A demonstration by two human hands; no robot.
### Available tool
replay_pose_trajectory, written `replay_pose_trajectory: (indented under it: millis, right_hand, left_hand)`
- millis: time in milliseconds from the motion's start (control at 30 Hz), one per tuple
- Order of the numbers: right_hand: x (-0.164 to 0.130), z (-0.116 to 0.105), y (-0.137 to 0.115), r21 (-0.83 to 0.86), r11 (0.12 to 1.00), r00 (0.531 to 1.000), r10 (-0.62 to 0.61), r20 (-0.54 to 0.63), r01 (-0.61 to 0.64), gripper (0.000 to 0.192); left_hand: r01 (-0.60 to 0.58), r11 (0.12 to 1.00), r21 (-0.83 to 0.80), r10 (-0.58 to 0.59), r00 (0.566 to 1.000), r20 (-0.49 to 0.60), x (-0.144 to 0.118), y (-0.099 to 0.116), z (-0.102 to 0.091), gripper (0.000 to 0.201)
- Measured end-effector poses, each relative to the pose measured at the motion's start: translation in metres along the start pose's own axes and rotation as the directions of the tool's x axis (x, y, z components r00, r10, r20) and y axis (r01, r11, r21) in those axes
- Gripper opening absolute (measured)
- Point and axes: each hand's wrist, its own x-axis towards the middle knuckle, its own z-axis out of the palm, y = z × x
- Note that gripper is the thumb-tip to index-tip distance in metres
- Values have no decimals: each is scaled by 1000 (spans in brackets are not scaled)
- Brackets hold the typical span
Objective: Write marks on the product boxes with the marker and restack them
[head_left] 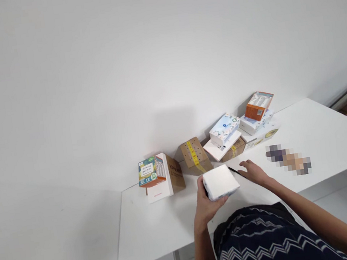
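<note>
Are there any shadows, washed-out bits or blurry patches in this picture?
In the head view, a soft shadow falls on the white wall above the taped brown carton; the white-topped pack shows a bright, nearly featureless top; a blocky pixelated patch covers part of the white table.

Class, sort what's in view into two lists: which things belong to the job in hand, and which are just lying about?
Seemingly in use:
white pack, held in the left hand
dark slim object, by the right hand; grip unclear

Seemingly just lying about:
green-and-orange box
dotted brown box
blue-and-white box
orange-and-white box
</note>
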Motion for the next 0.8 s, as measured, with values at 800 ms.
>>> replay_pose_trajectory:
  millis: [800]
  right_hand:
    - [-26,21,35,469,864,983,146,113,-183,26]
  left_hand:
    - [-142,990,1,139,963,-232,22,5,18,85]
